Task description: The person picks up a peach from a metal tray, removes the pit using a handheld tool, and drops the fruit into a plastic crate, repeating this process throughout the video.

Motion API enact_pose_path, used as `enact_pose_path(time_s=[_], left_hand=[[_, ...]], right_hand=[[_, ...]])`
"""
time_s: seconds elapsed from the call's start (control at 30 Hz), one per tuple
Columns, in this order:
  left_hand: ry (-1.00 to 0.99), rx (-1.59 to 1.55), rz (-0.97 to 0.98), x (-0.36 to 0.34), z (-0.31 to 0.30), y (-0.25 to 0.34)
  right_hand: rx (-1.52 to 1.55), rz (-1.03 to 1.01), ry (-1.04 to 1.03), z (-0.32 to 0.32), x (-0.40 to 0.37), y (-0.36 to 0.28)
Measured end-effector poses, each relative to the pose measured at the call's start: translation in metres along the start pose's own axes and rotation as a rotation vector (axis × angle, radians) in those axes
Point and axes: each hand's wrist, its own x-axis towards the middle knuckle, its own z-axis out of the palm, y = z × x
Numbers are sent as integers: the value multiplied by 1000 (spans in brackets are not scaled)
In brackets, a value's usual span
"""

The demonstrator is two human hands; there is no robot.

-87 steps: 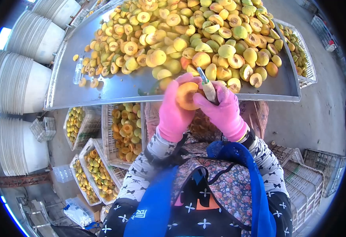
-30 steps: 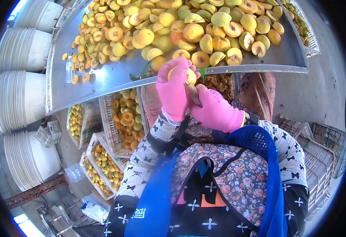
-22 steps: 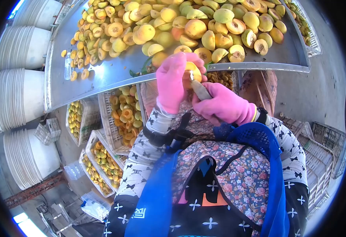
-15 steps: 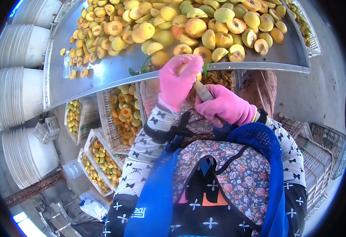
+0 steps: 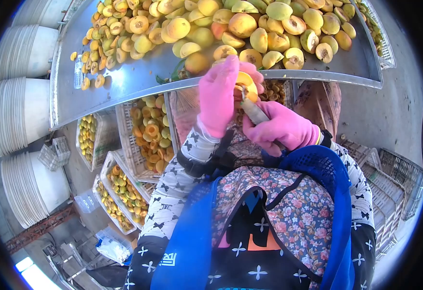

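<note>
In front of the metal table's near edge, my left hand (image 5: 225,94), in a pink glove, has its fingers wrapped round a yellow peach half (image 5: 246,86). My right hand (image 5: 285,126), gloved in pink too, is closed on the grey handle of a tool (image 5: 255,112). The tool's tip touches the peach's cut face or lies inside it; its end is hidden. Just beyond my hands, whole and halved peaches (image 5: 243,25) are heaped on the metal table (image 5: 139,94).
Crates of peach halves stand below the table, one (image 5: 127,140) near my left arm. Stacked white tubs (image 5: 33,104) line the left side. Empty crates (image 5: 380,193) are at the right. A plastic bottle (image 5: 78,72) lies on the table's left part.
My left hand has turned and opened the view onto the peach's yellow cut face. My right hand and the tool have shifted slightly right and down. The whole view has moved a little.
</note>
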Motion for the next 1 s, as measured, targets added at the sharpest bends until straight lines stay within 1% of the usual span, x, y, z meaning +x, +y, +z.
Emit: enact_pose_path(time_s=[0.03,0.07,0.17,0.23,0.3,0.33,0.43,0.47,0.5,0.57,0.6,0.63,0.7,0.73,0.77,0.8,0.83,0.9,0.93,1.0], left_hand=[[-78,6,-28,2,0,4],[-98,-2,-74,2,0,6],[-205,186,-138,4,-7,2],[-167,184,87,-1,-17,-13],[-77,279,133,-7,-34,-18],[-9,365,61,-16,-52,-7],[80,458,-75,-52,-124,41],[213,499,-112,-62,-141,54],[353,537,-145,-65,-152,61],[359,732,77,-47,-166,63],[363,827,187,-33,-171,66],[409,816,186,-11,-167,64],[459,747,152,44,-139,55],[468,692,114,69,-125,54],[388,983,350,104,-142,35],[301,1267,590,133,-157,14],[278,1434,509,145,-152,13],[227,1768,321,161,-142,11],[224,1761,386,164,-146,12],[276,1493,413,161,-155,18]], right_hand=[[-11,3,-22,-2,1,0],[-18,8,-45,-6,1,4],[-22,23,-83,-21,1,18],[-70,47,-107,-24,-1,16],[-165,81,-118,-24,-11,7],[-316,90,-79,-27,-11,13],[-1339,-239,217,-54,-17,45],[-1375,-191,265,-62,-22,44],[-1402,-220,329,-74,-22,42],[-1466,-296,425,-90,-8,33],[-1454,-351,570,-84,-6,21],[-1474,-504,627,-77,-12,7],[-1432,-404,534,-75,-25,-7],[-1345,-354,526,-70,-30,-9],[-1256,-303,518,-63,-37,-9],[-1304,-283,521,-55,-42,-5],[-1336,-128,528,-41,-49,-9],[-1312,-95,576,-31,-55,0],[-1284,-94,582,-30,-56,2],[-1208,-96,581,-30,-56,8]])
